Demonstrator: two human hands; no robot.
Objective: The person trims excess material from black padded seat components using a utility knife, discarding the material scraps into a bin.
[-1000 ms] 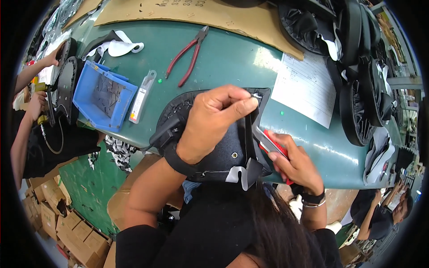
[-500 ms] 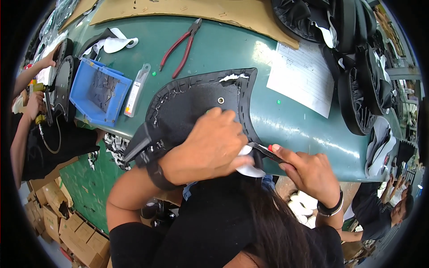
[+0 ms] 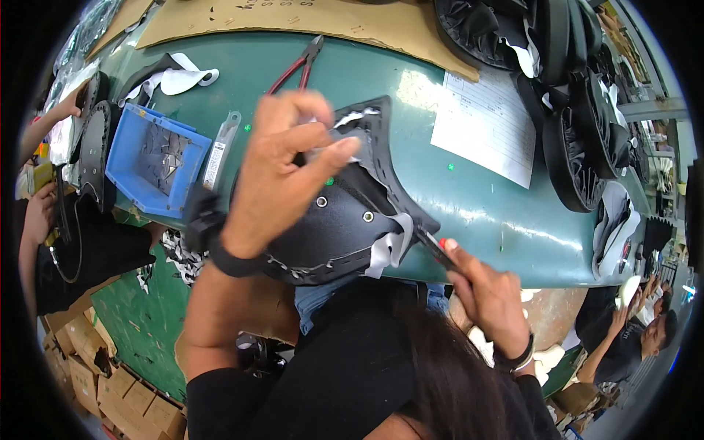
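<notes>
A black padded panel (image 3: 301, 231) with stitched edges and metal eyelets lies on the green table in front of me, overlapping its near edge. My left hand (image 3: 286, 165) is above the panel's left part, fingers bent and smeared by motion. Whether it holds any material I cannot tell. My right hand (image 3: 488, 293) grips a slim dark utility knife (image 3: 434, 246) with a red part, its tip beside the panel's right corner. Next to that tip, a white-backed strip of lining (image 3: 389, 246) hangs loose from the panel's edge. Torn white lining shows along the far edge.
Red-handled cutting pliers (image 3: 301, 66), a blue bin (image 3: 155, 160) of dark scraps and a clear blade case (image 3: 221, 150) lie beyond and left. A paper sheet (image 3: 484, 132) and stacked black padded pieces (image 3: 572, 147) are right. Other people (image 3: 638, 337) work on both sides.
My left hand has lifted from the lining strip and moved up and left. The panel has turned, bringing a second eyelet into sight. My right hand still holds the knife close by.
</notes>
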